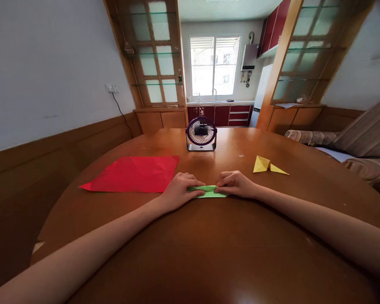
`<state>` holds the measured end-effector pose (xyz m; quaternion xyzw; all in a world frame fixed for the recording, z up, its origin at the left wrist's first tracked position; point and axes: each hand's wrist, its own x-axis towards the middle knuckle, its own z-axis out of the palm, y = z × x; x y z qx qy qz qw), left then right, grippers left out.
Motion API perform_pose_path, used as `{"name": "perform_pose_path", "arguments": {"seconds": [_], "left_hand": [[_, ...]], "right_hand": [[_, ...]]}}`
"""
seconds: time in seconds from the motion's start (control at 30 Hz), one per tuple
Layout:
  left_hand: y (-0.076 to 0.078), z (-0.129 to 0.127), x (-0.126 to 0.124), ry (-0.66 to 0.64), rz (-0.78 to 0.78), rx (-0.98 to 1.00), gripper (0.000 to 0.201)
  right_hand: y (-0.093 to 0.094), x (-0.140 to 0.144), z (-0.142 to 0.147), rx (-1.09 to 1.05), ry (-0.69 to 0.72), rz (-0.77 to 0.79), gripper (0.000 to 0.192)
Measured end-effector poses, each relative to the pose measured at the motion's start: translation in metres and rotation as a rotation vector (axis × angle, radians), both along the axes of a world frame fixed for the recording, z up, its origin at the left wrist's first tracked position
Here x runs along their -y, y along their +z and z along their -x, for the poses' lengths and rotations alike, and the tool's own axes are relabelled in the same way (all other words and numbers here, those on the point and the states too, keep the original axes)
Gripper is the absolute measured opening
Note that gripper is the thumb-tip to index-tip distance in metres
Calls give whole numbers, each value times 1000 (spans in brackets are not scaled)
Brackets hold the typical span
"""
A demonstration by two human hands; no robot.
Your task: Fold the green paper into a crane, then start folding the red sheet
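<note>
Bare forearms reached across a round brown wooden table (209, 253). Left hand (179, 190) and right hand (234, 184) pinched a folded green paper strip (210, 192) between fingertips, near centre. Red paper sheet (134, 173) lay left, yellow folded paper (266, 165) right, small purple desk fan (201, 134) far.

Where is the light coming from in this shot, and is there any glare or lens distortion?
Head view: daylight from the window, blown out white; soft glare on the table near the bottom edge; wide-angle bending of door frames and forearms; hands and green paper fairly sharp.
</note>
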<state>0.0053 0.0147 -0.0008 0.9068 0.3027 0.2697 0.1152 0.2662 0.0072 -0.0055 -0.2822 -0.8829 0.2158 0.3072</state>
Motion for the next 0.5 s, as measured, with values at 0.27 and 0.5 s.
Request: {"name": "perform_pose_path", "arguments": {"seconds": [0.27, 0.5], "left_hand": [[-2, -13, 5, 18, -108, 1, 22], [0, -10, 5, 84, 73, 117, 19]], "right_hand": [[-2, -1, 0, -9, -1, 1, 35], [-1, -5, 1, -163, -78, 137, 31]]}}
